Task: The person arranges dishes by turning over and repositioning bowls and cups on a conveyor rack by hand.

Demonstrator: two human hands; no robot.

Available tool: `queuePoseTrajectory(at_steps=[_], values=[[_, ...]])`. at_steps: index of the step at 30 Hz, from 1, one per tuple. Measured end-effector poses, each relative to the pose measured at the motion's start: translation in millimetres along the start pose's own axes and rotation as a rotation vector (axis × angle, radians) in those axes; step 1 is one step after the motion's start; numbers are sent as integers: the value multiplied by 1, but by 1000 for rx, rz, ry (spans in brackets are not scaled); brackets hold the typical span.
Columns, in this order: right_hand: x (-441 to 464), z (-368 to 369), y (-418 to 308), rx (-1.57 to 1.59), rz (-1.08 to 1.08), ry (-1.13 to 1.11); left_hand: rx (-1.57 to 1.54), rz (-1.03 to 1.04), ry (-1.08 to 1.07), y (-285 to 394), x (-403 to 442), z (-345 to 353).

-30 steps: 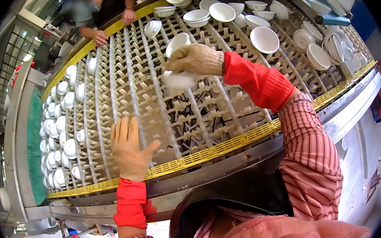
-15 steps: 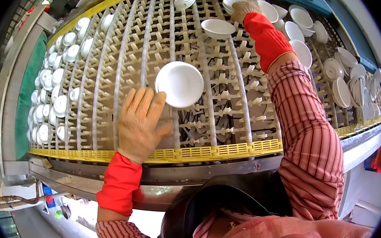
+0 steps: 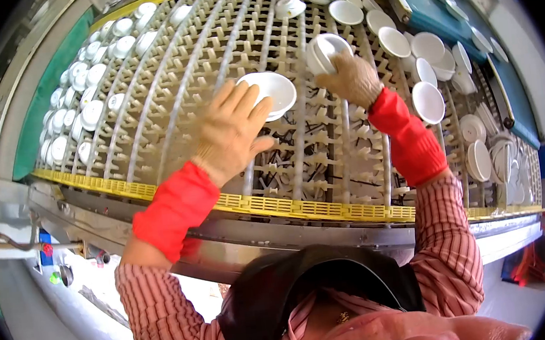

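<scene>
Over the pegged belt (image 3: 208,51), my left hand (image 3: 232,125) was spread and my right hand (image 3: 351,78) pinching. Behind the left sat a white bowl (image 3: 280,92) — whether touched, I couldn't tell — and in the right, two nested bowls (image 3: 331,46), best kept level, I judged, with light rim pressure.

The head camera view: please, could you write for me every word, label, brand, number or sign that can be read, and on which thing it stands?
No text can be read.
White bowl by the left hand: no lettering visible.
White bowls at the right hand: no lettering visible.
Overturned bowls at the picture's left: any marks on their bases are too small to read.
</scene>
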State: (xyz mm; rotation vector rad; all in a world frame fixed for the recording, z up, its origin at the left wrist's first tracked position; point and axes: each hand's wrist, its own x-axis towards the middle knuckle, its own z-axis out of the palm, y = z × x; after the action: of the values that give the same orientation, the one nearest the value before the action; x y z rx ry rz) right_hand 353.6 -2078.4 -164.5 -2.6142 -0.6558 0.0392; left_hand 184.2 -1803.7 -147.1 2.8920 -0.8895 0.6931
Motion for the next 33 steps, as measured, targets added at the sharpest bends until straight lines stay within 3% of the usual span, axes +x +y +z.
queuePoseTrajectory(at_steps=[2, 4, 7, 8, 9, 10, 13, 16, 17, 18, 22, 24, 25, 28, 29, 33], values=[[-19, 13, -10, 158, 4, -75, -11, -20, -41, -9, 7, 21], [-35, 20, -26, 112, -90, -140, -43, -81, -92, -19, 13, 36], [-63, 3, -59, 146, 142, -295, -100, -162, -91, -24, 8, 48], [-73, 8, -58, 196, 18, -285, -115, -185, -76, -24, 6, 49], [-83, 16, -50, 246, -107, -274, -292, -367, -189, -22, 7, 42], [-93, 17, -52, 296, -234, -263, -404, -443, -152, -23, 4, 34], [-121, 0, -72, 76, -131, -486, -871, -751, -101, -31, -14, 16], [-155, -10, -85, 275, -73, -487, -985, -950, 63, -32, -25, -24], [-162, -12, -86, 362, -155, -462, -981, -1047, 6, -37, -27, -39], [-163, -13, -88, 391, -108, -482, -780, -852, 79, -58, -44, -32], [-166, -10, -92, 504, 89, -503, -732, -1178, 357, -107, -86, -55], [-159, -2, -95, 643, 137, -491, 44, -1094, -18, -124, -111, -64], [-152, -4, -98, 776, 210, -540, 254, -1123, -259, -105, -109, -77], [-104, 5, -95, 5, -1002, 109, 360, -810, -265, -88, -135, -65], [-93, 1, -102, 40, -923, 118, 256, -899, -336, -80, -126, -62], [-28, 0, -160, 154, -743, 348, 156, -305, -56, -53, -103, -48]])
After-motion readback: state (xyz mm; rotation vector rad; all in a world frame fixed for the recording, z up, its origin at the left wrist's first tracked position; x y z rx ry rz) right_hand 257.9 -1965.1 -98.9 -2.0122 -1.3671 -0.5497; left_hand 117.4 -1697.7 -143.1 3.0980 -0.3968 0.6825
